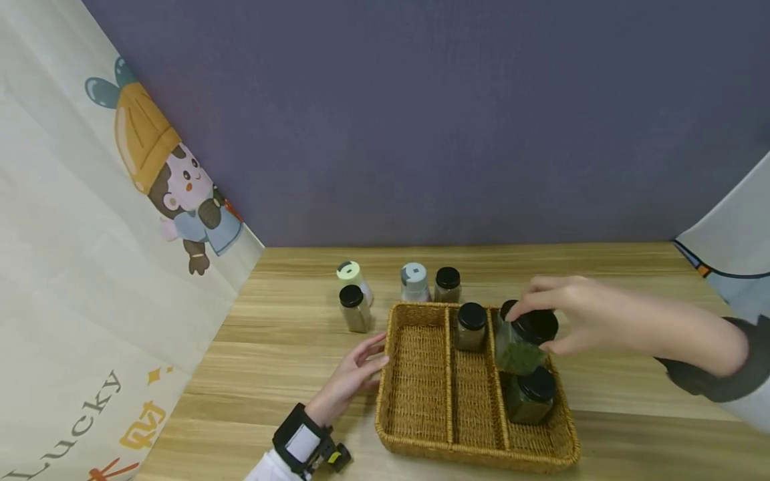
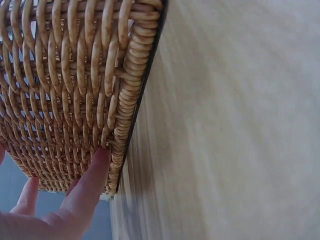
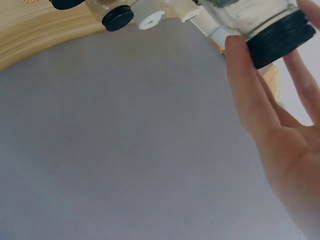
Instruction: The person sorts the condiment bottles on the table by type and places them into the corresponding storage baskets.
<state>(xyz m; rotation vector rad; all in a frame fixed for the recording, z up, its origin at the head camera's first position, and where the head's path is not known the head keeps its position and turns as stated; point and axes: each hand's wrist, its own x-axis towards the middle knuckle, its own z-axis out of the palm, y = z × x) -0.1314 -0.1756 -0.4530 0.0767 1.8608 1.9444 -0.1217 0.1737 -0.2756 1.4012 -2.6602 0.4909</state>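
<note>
My right hand [image 1: 571,310] pinches the black lid of a glass jar of green herbs [image 1: 519,354], held over the right compartment of a wicker basket [image 1: 418,441]. In the right wrist view, fingertips grip the sides of the black lid [image 3: 282,40]. Another dark-lidded jar [image 1: 531,397] stands in front of it in that compartment; one more black lid [image 1: 508,307] shows partly behind it. In the middle compartment stands a small black-lidded jar [image 1: 471,327]. My left hand [image 1: 351,371] touches the basket's left wall with extended fingers, seen against the weave [image 2: 65,100] in the left wrist view.
Behind the basket stand a white-capped shaker [image 1: 414,284] and a black-lidded jar [image 1: 448,286]. Left of these are a pale-capped shaker [image 1: 350,272] and another black-lidded jar [image 1: 355,310]. A grey-blue panel [image 1: 421,120] rises behind the wooden table [image 1: 240,374]; a printed curtain [image 1: 72,234] hangs left.
</note>
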